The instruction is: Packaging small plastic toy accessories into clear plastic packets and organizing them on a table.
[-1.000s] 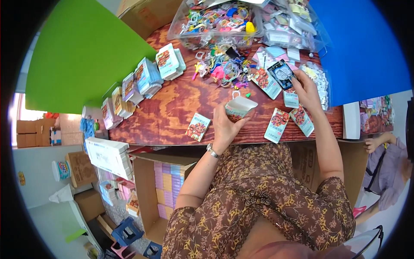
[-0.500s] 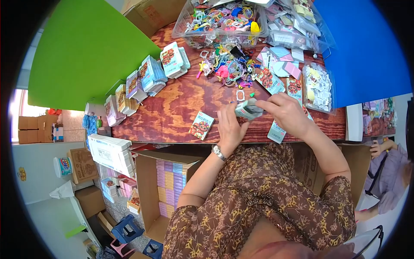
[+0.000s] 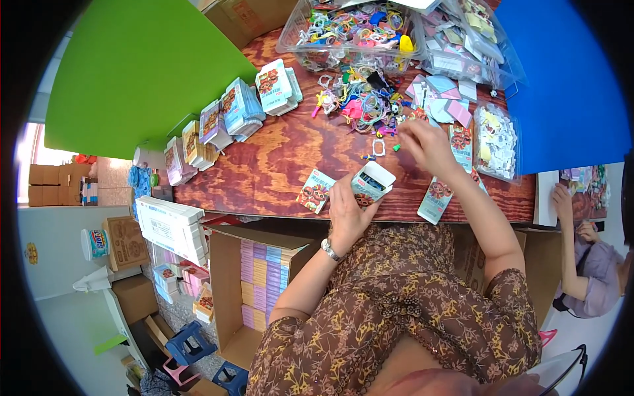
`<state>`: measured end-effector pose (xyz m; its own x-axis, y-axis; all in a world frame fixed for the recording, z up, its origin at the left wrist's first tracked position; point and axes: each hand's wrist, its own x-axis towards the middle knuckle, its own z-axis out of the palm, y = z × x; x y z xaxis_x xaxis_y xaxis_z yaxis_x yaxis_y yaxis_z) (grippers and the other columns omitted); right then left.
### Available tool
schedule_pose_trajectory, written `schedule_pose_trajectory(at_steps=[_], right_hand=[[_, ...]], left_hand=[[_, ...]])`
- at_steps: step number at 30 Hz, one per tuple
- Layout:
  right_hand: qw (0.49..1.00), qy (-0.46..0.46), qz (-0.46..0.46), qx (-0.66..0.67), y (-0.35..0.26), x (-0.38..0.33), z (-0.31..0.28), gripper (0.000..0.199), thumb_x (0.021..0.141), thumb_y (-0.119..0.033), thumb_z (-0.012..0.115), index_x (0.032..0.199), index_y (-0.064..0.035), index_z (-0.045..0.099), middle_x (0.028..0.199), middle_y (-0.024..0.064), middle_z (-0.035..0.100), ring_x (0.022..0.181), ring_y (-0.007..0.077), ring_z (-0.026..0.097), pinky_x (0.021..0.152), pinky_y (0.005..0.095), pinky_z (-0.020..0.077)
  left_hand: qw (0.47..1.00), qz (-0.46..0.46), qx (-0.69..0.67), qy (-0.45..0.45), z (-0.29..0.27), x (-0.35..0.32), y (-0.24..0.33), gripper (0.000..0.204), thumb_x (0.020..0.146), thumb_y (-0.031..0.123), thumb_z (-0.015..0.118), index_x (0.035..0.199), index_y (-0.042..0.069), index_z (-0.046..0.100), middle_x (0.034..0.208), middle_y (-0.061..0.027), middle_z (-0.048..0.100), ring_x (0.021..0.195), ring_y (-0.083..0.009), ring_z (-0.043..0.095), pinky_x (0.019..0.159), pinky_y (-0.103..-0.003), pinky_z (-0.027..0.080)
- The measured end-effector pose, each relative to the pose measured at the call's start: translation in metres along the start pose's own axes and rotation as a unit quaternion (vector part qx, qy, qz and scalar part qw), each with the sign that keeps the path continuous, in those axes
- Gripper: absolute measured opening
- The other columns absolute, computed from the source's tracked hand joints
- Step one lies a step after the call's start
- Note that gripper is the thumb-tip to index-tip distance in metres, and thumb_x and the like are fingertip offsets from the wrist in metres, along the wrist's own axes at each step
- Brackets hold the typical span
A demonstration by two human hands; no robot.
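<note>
Right hand (image 3: 422,142) now off small box (image 3: 371,183), fingers pinched; left hand (image 3: 347,208) gripping box near table edge (image 3: 277,210).

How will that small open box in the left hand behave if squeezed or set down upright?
The box looks like thin card, so probably light and easily crushed. Its flap is open, so contents could spill if tipped. Narrow base: likely tips when stood upright. The left hand grips it.

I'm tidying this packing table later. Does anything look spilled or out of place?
Yes: a heap of small colourful trinkets lies loose on the wooden table, outside the clear bin. The stacked boxes lean unevenly.
</note>
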<state>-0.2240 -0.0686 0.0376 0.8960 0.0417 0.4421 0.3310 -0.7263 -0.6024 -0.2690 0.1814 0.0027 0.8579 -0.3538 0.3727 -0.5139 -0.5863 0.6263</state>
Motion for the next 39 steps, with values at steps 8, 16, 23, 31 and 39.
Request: schedule_pose_trajectory(at_steps=[8,16,23,31,39], right_hand=[[0.994,-0.004,0.028,-0.101,0.027,0.066,0.07,0.019,0.09,-0.023,0.071,0.106,-0.0137,0.068,0.092,0.0106,0.064,0.083,0.0333,0.068,0.07,0.0453,0.054],[0.991,-0.058,0.098,-0.076,0.064,0.099,0.055,0.019,0.09,-0.024,0.066,0.101,-0.0096,0.07,0.086,0.013,0.067,0.087,0.0296,0.069,0.073,0.0423,0.0537],[0.981,-0.059,0.05,-0.18,0.025,0.091,0.054,0.016,0.086,-0.018,0.071,0.101,-0.0135,0.07,0.103,0.0069,0.067,0.091,0.03,0.069,0.073,0.0407,0.0563],[1.0,-0.012,0.005,-0.009,0.029,0.095,0.026,0.018,0.092,-0.014,0.068,0.108,-0.008,0.072,0.089,0.0098,0.072,0.074,0.0215,0.068,0.067,0.0343,0.0518],[0.998,-0.066,0.02,0.007,0.015,0.07,-0.013,0.017,0.09,-0.007,0.066,0.107,-0.0024,0.066,0.083,0.0105,0.069,0.069,0.0201,0.067,0.064,0.0344,0.051]], left_hand=[[1.0,-0.02,-0.02,-0.006,-0.012,-0.003,0.005,0.08,0.07,0.019,0.088,0.133,-0.005,0.045,0.118,-0.0209,0.055,0.107,-0.0396,0.053,0.091,-0.046,0.045],[0.999,-0.04,-0.027,0.009,-0.013,-0.003,-0.002,0.08,0.067,0.018,0.09,0.132,-0.002,0.048,0.118,-0.0188,0.058,0.11,-0.0382,0.055,0.094,-0.046,0.047],[0.998,-0.031,-0.053,-0.024,0.0,0.0,0.007,0.08,0.068,0.02,0.09,0.133,-0.001,0.047,0.118,-0.0188,0.058,0.107,-0.0376,0.056,0.093,-0.046,0.047],[0.998,-0.046,-0.048,0.002,-0.01,-0.015,0.001,0.081,0.068,0.019,0.091,0.132,-0.003,0.047,0.117,-0.0203,0.057,0.108,-0.037,0.056,0.093,-0.045,0.047],[0.996,-0.036,-0.087,-0.01,-0.006,-0.009,-0.001,0.078,0.067,0.017,0.09,0.13,-0.002,0.048,0.117,-0.0209,0.058,0.106,-0.039,0.055,0.09,-0.047,0.047]])
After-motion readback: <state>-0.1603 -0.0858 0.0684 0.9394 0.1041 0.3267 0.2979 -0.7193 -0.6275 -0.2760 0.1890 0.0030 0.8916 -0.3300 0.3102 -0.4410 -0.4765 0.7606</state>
